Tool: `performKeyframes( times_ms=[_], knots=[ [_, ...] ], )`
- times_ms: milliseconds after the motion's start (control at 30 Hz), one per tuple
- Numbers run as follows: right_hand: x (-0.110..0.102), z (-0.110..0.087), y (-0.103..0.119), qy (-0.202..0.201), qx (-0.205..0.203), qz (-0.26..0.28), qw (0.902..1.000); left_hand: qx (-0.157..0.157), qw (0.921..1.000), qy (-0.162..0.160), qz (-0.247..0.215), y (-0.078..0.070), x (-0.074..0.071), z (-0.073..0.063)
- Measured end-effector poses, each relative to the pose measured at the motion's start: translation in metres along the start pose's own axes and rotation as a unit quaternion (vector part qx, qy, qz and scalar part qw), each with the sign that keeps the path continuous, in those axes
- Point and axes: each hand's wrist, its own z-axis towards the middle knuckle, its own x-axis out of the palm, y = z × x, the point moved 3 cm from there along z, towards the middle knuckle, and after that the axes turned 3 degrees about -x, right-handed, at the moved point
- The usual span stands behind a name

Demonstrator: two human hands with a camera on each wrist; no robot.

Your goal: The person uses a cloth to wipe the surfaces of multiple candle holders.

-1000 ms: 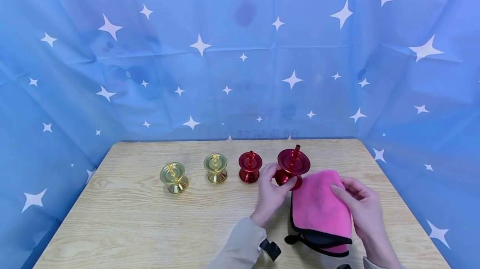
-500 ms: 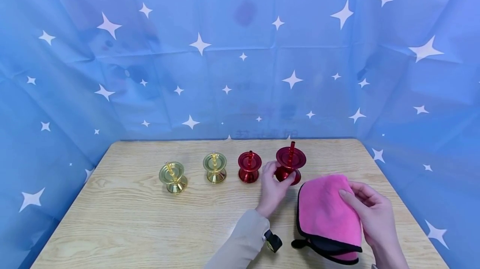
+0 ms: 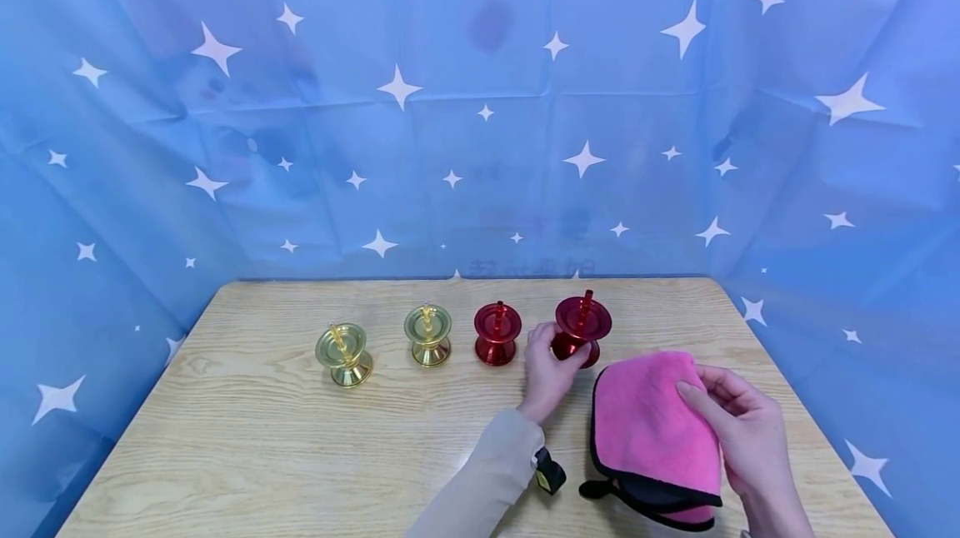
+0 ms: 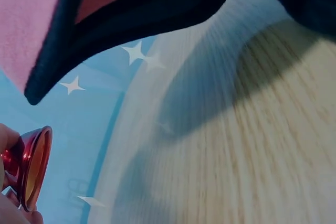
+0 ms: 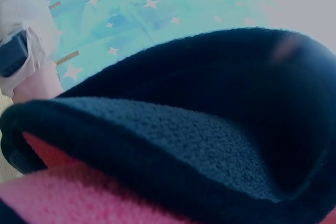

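Observation:
My left hand (image 3: 549, 371) grips a shiny red candle holder (image 3: 583, 318) by its waist, thumb and fingers round the stem below the dish. In the left wrist view the hollow underside of the candle holder's base (image 4: 37, 166) faces the camera, off the table. With thumb and fingers, my right hand (image 3: 746, 430) pinches a folded pink cloth (image 3: 652, 425) with black edging and a dark inner side. The cloth hangs just in front and to the right of the candle holder, apart from it. Dark cloth folds (image 5: 199, 135) fill much of the right wrist view.
Left of my left hand stands another red candle holder (image 3: 497, 348). Farther left are two gold candle holders, one nearer (image 3: 430, 352) and one at the end of the row (image 3: 350, 371). The wooden table (image 3: 262, 455) meets a blue star-printed curtain (image 3: 480, 130) behind.
The cloth has come away from the held candle holder, moving right and toward me with my right hand. The candle holder has shifted slightly back. The standing candle holders have stayed in place.

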Motion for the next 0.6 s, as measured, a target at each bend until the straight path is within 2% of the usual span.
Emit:
performKeyframes(
  times_ms=[167, 400, 600],
  knots=[
    [0.000, 0.000, 0.000, 0.002, 0.000, -0.003, 1.0000, 0.014, 0.9996, -0.019, 0.013, 0.004, 0.003, 0.001],
    [-0.001, 0.000, -0.001, -0.004, 0.004, -0.001, 1.0000, -0.005, 0.9991, -0.032, 0.028, 0.015, 0.006, 0.002],
    [-0.001, 0.000, -0.001, -0.005, 0.007, -0.004, 1.0000, -0.002, 0.9979, -0.044, 0.047, 0.021, 0.008, 0.002]
  ],
)
